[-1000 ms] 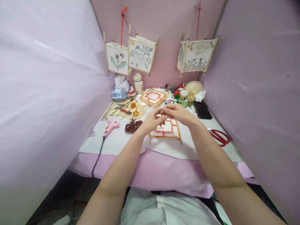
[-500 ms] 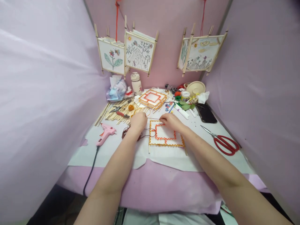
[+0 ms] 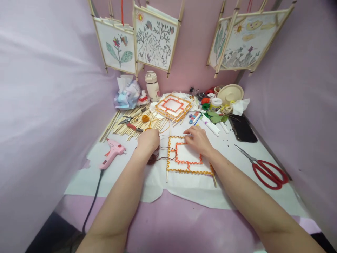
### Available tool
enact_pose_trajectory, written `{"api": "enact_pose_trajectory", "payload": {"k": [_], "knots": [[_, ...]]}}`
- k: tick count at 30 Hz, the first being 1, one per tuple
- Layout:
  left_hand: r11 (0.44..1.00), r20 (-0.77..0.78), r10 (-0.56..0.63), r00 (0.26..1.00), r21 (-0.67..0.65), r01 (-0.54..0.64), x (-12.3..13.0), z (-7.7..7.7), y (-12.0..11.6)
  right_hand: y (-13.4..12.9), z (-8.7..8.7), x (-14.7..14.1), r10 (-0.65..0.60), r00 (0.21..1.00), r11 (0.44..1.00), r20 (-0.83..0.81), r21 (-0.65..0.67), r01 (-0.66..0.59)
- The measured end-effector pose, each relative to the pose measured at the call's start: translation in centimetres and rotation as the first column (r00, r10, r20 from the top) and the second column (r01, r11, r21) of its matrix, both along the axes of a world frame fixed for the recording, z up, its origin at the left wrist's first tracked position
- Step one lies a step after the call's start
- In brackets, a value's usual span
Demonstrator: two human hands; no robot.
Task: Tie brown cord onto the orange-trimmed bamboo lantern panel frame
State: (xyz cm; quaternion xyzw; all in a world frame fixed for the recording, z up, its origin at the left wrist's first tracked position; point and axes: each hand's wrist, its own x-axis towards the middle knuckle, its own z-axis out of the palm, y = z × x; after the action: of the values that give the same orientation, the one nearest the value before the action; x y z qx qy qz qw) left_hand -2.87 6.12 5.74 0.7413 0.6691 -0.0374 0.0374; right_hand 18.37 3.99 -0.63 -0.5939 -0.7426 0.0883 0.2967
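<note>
A stick frame [image 3: 189, 172] edged with wavy orange yarn, with a red yarn square inside, lies flat on the white-covered table. My left hand [image 3: 149, 141] is closed left of the frame, holding dark brown yarn [image 3: 168, 136] that runs toward the frame's top edge. The brown yarn ball [image 3: 152, 160] sits under and beside my left wrist, with loose strands reaching the frame. My right hand [image 3: 197, 139] rests over the frame's upper right part, its fingertips at the top edge by the yarn; its thumb and fingers are apart.
To the left are a pink glue gun [image 3: 113, 153] with its cord, pliers [image 3: 131, 123] and many thin sticks [image 3: 116, 123]. Red-handled scissors [image 3: 268, 173] and a phone [image 3: 242, 128] lie to the right. A second yarn frame [image 3: 173, 105] and a bottle [image 3: 152, 86] stand behind.
The view has tilted down and moved closer. My left hand has shifted left and down from the frame's top, and my right fingers have spread over the yarn at the top edge.
</note>
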Motion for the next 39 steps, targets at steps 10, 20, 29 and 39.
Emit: {"api": "enact_pose_trajectory", "payload": {"k": [10,20,29,39], "knots": [[0.967,0.202,-0.227,0.953,0.16,0.197,0.8,-2.3,0.5,0.2,-0.6,-0.7,0.0,0.997,1.0,0.081,0.023,-0.002],[0.965,0.286,-0.248,0.925,0.157,0.21,1.6,-4.2,1.1,0.3,-0.6,-0.9,0.046,0.993,0.998,0.113,0.037,-0.05],[0.913,0.26,-0.401,0.878,0.188,0.362,2.0,-2.4,0.2,0.4,-0.5,-0.3,0.053,0.987,0.998,0.151,0.006,-0.055],[0.908,0.168,-0.413,0.895,0.145,0.392,2.2,-2.5,-0.2,0.0,-0.1,0.1,0.071,0.966,0.995,0.25,0.048,-0.086]]}}
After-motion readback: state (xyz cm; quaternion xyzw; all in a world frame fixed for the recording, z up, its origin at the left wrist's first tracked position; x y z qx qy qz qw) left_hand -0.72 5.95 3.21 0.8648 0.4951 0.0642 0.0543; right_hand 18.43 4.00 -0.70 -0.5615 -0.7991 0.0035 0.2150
